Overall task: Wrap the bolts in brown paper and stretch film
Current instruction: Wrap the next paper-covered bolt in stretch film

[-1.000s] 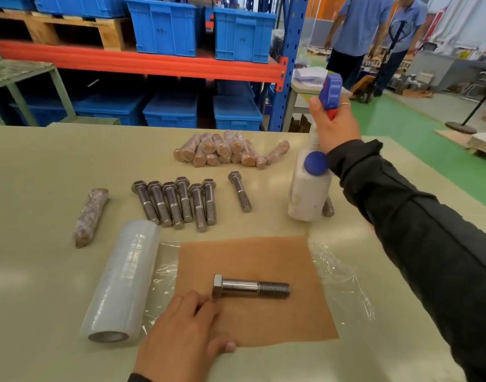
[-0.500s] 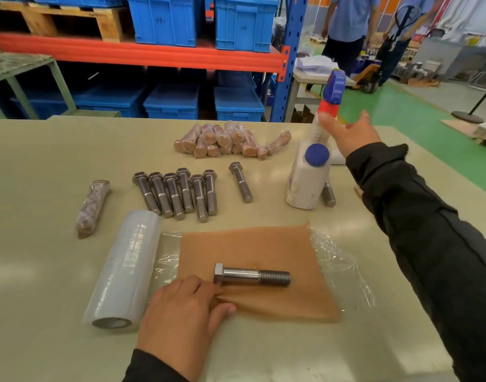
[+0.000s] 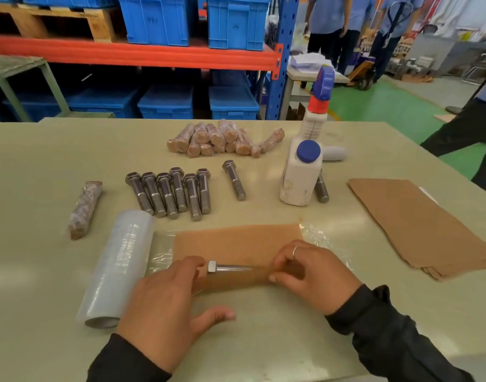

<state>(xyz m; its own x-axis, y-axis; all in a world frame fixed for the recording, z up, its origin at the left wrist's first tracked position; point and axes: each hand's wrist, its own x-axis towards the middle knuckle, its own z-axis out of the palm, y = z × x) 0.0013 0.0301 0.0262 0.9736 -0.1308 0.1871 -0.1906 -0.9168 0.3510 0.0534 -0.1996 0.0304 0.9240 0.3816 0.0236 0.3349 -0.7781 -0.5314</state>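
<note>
Down at the near table edge, head view: I'm folding brown paper over a bolt.

Both my hands pinch the paper's (image 3: 236, 241) lifted near edge: left hand (image 3: 164, 304) by the hex head, right hand (image 3: 313, 274) over the threaded end. The bolt (image 3: 225, 268) lies crosswise on the sheet, half covered. I'd say roll away tightly, keeping the edge square and the clear film (image 3: 319, 238) underneath flat. Paper looks matte and soft, film crinkly, steel smooth. The film roll (image 3: 117, 266) sits just left; bare bolts (image 3: 170, 191) and wrapped ones (image 3: 222, 139) wait beyond.
</note>
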